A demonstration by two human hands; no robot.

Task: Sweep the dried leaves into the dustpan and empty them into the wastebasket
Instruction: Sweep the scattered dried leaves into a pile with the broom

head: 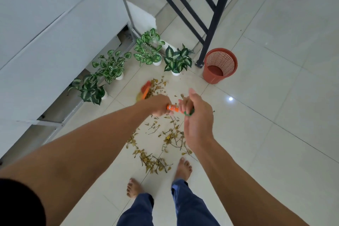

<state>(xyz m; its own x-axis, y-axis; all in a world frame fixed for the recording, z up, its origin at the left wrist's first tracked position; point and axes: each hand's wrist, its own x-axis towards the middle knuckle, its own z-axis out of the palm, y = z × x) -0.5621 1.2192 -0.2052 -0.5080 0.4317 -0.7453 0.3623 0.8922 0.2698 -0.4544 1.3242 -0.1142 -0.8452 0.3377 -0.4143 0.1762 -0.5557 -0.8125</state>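
Both hands clamp the orange broom handle (172,108), left hand (159,104) lower, right hand (196,115) near the top end, a sound hold for flicking the featherlight, brittle dried leaves (165,139) strewn beneath the grip.

This is an indoor spot in a home, at the foot of a staircase. Large glossy pale floor tiles (275,97) cover the ground and mirror a ceiling light. At the far middle, tiled steps (170,11) rise behind a dark metal railing (212,24). A white cabinet or appliance (55,42) fills the left side. 4 potted plants (146,49) in small white pots stand in a row along its base. A red-brown plastic wastebasket (220,65) sits by the railing post. The person stands barefoot (182,169) on the tiles.
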